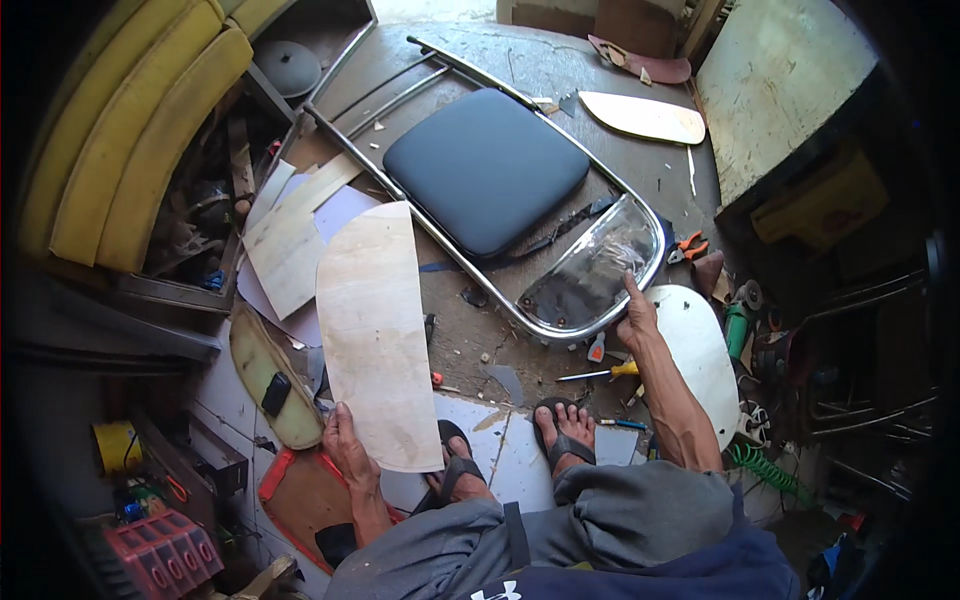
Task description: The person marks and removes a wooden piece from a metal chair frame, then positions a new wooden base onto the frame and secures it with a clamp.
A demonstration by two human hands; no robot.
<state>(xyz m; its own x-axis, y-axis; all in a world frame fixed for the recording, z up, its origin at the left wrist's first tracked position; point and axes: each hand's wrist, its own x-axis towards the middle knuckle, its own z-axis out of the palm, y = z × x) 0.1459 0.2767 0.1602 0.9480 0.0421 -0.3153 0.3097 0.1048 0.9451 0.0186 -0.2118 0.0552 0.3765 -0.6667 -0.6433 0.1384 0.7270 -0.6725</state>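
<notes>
My left hand point(348, 450) grips the lower left edge of a pale, curved plywood panel point(378, 340), thumb on its face. The panel stands tilted in front of me. My right hand point(640, 318) is closed round the rounded end of a chrome tubular chair frame point(543, 330), its fingers partly hidden beneath. Inside that end is a glossy, see-through sheet point(598, 262), with my thumb near its edge. A dark padded seat point(487, 170) lies within the frame's long sides.
A white rounded board point(692, 350) lies beside my right forearm. Orange-handled pliers point(688, 247), a yellow-handled screwdriver point(600, 374) and a green angle grinder point(740, 318) are nearby. Yellow padded pieces point(150, 140) stack at left; a worn pad point(262, 375) lies by my left hand.
</notes>
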